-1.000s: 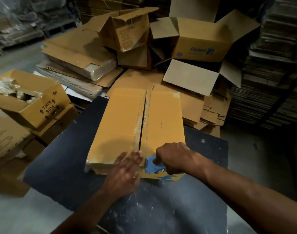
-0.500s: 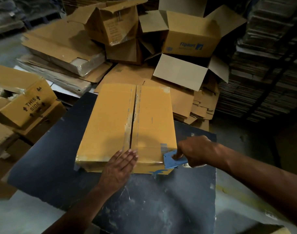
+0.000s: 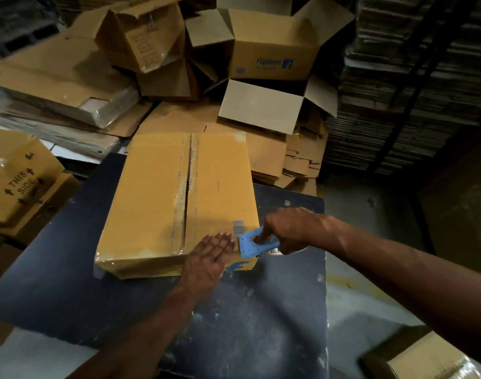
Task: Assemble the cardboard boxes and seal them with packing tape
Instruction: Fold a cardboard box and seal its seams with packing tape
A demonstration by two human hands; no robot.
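Observation:
A closed yellow-brown cardboard box [image 3: 157, 198] lies on a dark table [image 3: 234, 337], its two top flaps meeting along a middle seam with tape traces. My left hand [image 3: 210, 258] presses flat with straight fingers on the box's near right corner, beside a barcode. My right hand [image 3: 286, 231] grips a blue tape dispenser [image 3: 257, 243] at the box's near right edge, forefinger on top of it.
Open and half-folded boxes [image 3: 272, 56] pile up behind the table, with flat cardboard bundles [image 3: 61, 86] to the left. A "THIS SIDE" box [image 3: 20, 181] stands at the left. Stacks of flat sheets [image 3: 409, 86] fill the right. Another box [image 3: 431, 362] is at bottom right.
My right hand carried the blue dispenser from the seam rightward to the box's near right corner. My left hand slid right along the near edge after it.

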